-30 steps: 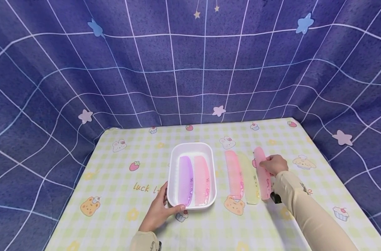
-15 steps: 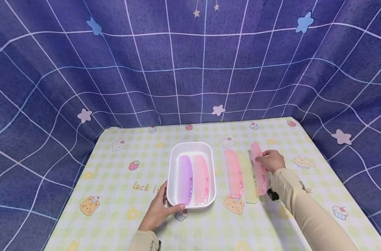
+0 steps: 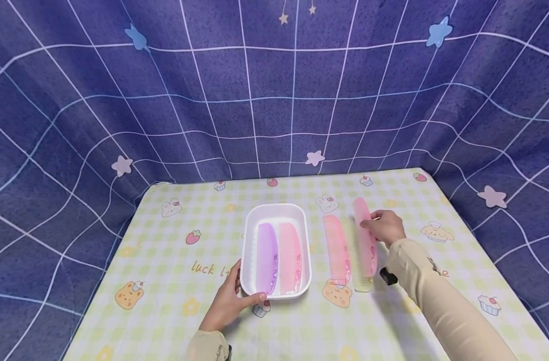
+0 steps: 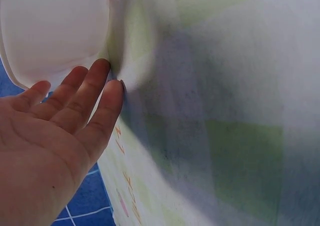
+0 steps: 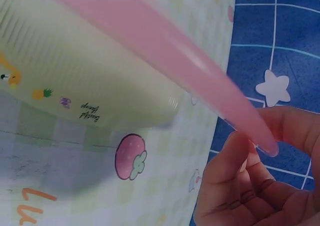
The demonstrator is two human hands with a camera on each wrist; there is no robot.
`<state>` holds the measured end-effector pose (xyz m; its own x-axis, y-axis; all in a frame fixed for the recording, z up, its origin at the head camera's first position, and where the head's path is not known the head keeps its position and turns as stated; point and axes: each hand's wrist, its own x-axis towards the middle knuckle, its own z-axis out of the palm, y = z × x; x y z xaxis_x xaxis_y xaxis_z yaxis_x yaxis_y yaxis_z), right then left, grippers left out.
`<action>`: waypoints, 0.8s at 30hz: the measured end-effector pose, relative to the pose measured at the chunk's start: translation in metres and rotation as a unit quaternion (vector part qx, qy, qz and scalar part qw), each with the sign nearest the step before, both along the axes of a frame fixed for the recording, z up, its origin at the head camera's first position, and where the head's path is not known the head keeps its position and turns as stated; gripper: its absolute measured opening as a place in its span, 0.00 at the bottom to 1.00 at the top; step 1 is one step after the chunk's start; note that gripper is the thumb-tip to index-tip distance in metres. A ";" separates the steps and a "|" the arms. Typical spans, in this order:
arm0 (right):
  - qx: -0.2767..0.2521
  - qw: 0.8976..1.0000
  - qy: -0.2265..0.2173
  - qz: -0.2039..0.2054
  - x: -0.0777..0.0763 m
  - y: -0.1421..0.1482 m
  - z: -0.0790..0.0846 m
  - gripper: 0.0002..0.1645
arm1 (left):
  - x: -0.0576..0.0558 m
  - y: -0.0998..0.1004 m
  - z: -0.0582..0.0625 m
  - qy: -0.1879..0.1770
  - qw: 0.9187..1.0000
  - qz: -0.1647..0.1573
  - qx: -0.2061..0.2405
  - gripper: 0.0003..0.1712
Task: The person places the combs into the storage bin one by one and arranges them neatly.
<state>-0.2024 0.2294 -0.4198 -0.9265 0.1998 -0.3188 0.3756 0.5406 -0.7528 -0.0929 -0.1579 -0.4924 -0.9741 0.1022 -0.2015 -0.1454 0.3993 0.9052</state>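
My left hand (image 3: 229, 303) holds the near left corner of a white plastic tray (image 3: 276, 214), thumb at the front rim and fingers along the side. Inside the tray lie a purple comb (image 3: 266, 258) and a pink comb (image 3: 290, 258), side by side. Thumb and fingers of my right hand (image 3: 385, 225) pinch another pink comb (image 3: 365, 235). In the right wrist view, this held comb (image 5: 200, 75) appears edge-on above a pale yellow comb (image 5: 125, 93) printed with small pictures. A further pink comb (image 3: 336, 250) lies between the yellow one and the tray.
Beneath everything is a table in a green-checked cloth (image 3: 166, 321) with cartoon prints. A dark blue curtain (image 3: 274, 115) with white grid lines and stars hangs behind it and along both sides.
My right hand has moved left and a little away with the pink comb, which now overlaps the yellow comb. The left hand and the tray have stayed put.
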 end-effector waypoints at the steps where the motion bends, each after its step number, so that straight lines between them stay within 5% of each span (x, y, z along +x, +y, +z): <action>1: 0.000 1.000 0.001 0.001 0.000 -0.001 0.001 0.23 | 0.000 0.000 0.000 0.001 1.000 0.000 0.000 0.66; 24: -0.022 0.999 0.023 0.013 -0.002 -0.022 0.012 0.22 | -0.001 -0.001 -0.002 0.000 1.000 -0.002 0.006 0.65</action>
